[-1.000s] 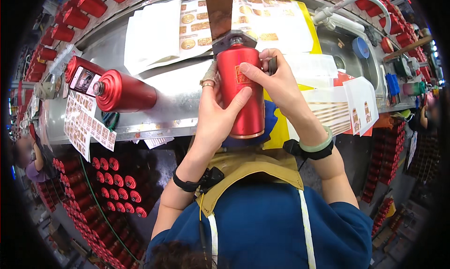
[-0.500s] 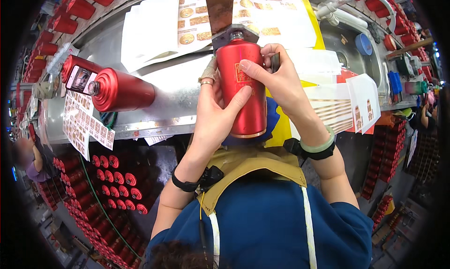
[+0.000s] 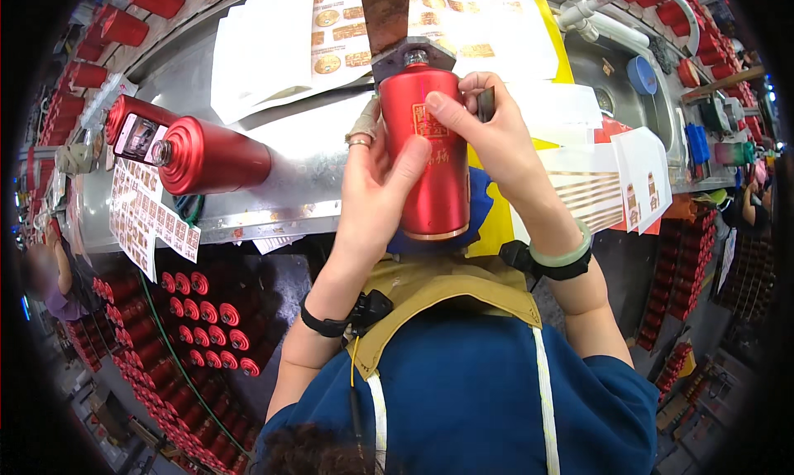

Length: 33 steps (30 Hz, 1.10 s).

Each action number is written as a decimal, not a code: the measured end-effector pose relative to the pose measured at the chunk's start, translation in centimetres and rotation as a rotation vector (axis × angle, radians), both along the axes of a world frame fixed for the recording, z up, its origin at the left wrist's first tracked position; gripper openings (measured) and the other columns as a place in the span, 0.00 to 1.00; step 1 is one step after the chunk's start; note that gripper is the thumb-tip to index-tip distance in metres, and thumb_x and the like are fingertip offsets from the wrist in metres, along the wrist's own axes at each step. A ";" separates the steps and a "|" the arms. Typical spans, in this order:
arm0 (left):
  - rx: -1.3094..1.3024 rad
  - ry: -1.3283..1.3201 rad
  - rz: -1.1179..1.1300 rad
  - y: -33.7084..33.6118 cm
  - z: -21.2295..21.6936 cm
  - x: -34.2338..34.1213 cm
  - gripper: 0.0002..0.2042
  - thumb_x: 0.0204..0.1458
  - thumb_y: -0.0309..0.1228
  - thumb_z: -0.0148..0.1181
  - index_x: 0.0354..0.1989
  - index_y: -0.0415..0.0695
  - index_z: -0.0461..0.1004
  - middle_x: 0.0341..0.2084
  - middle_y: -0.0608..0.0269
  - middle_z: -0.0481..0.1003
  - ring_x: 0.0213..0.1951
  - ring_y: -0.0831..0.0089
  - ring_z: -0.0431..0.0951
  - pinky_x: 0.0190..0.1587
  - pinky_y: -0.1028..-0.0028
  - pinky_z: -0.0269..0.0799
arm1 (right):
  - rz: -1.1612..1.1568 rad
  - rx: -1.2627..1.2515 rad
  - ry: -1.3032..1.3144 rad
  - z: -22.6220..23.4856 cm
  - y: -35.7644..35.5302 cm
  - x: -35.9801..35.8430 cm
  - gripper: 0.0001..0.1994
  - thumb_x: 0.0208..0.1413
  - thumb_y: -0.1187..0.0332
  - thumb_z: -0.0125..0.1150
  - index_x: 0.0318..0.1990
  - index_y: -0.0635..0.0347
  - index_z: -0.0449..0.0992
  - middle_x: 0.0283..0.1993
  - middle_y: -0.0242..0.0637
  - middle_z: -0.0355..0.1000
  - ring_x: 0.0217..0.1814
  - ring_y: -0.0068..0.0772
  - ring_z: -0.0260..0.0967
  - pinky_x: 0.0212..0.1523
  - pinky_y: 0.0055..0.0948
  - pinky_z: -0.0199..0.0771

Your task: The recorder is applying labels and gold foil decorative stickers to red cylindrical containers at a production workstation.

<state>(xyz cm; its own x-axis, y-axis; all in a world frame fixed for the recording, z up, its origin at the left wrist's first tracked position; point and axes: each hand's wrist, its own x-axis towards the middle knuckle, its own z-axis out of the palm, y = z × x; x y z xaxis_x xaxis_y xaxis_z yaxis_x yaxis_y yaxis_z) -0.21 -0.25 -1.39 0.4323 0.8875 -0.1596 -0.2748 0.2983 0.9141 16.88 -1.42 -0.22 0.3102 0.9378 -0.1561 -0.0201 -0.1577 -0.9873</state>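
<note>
A red bottle (image 3: pixel 438 189) lies with its clear-topped neck against a grey metal plate (image 3: pixel 389 59) and its base toward me. On its front is a gold decal (image 3: pixel 430 121) with smaller gold markings below. My left hand (image 3: pixel 372 185) is closed round the bottle's left side, thumb on the front; a wrapping covers one finger. My right hand (image 3: pixel 496 131) is on the right side, its thumb at the decal's upper edge. A small dark flat piece (image 3: pixel 485 104) is held in its curled fingers. The finger parts behind the bottle are hidden.
Another red bottle (image 3: pixel 219 156) lies left beside a phone (image 3: pixel 136 138) and a decal sheet (image 3: pixel 136 206). Printed sheets (image 3: pixel 339 32) cover the back of the metal counter. A sink (image 3: pixel 612 69) with a tap is at right. Many red bottles (image 3: pixel 207 314) stand below left.
My left thumb has slid up and left, uncovering more gold markings. My right thumb has shifted slightly upward from the decal's middle to its upper edge. Both hands remain on the bottle.
</note>
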 end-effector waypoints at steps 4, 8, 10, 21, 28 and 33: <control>-0.177 -0.137 -0.022 0.7 0.2 -1.0 0.28 0.74 0.39 0.47 0.75 0.36 0.52 0.66 0.53 0.68 0.65 0.70 0.71 0.67 0.67 0.67 | -0.007 -0.071 0.087 0.4 -0.2 0.4 0.28 0.57 0.58 0.76 0.54 0.69 0.69 0.40 0.36 0.74 0.41 0.21 0.72 0.38 0.22 0.73; -0.103 -0.106 -0.057 0.7 0.0 -0.7 0.33 0.68 0.34 0.59 0.76 0.37 0.50 0.65 0.50 0.68 0.65 0.67 0.72 0.67 0.64 0.69 | 0.021 -0.057 0.019 0.6 -0.5 0.3 0.28 0.58 0.57 0.75 0.54 0.69 0.68 0.39 0.36 0.75 0.41 0.21 0.72 0.37 0.22 0.73; -0.050 -0.016 -0.060 0.3 -0.1 -0.4 0.37 0.64 0.31 0.64 0.76 0.37 0.49 0.65 0.49 0.68 0.65 0.66 0.72 0.67 0.64 0.69 | 0.007 -0.008 -0.023 0.6 -0.6 0.1 0.28 0.58 0.57 0.75 0.54 0.69 0.68 0.39 0.36 0.75 0.40 0.21 0.72 0.36 0.22 0.73; -0.046 -0.013 -0.052 0.1 0.0 -0.3 0.39 0.62 0.27 0.67 0.76 0.39 0.49 0.66 0.49 0.66 0.66 0.65 0.70 0.68 0.64 0.69 | -0.002 0.034 0.238 1.2 -2.9 1.5 0.15 0.74 0.62 0.49 0.57 0.64 0.72 0.49 0.29 0.72 0.51 0.15 0.66 0.54 0.20 0.66; -0.045 -0.056 -0.024 0.2 -0.6 -0.3 0.36 0.64 0.28 0.63 0.77 0.41 0.50 0.68 0.50 0.65 0.68 0.65 0.68 0.69 0.64 0.67 | 0.037 0.162 -0.186 2.3 -7.2 -1.1 0.12 0.63 0.75 0.62 0.53 0.64 0.78 0.47 0.37 0.78 0.50 0.28 0.75 0.50 0.28 0.75; -0.058 -0.072 -0.047 0.1 -0.4 -0.5 0.37 0.64 0.26 0.63 0.77 0.41 0.50 0.68 0.51 0.65 0.67 0.66 0.69 0.68 0.65 0.68 | 0.045 0.150 -0.289 1.3 -8.1 -2.1 0.12 0.60 0.76 0.65 0.51 0.63 0.81 0.46 0.43 0.80 0.47 0.37 0.79 0.47 0.31 0.76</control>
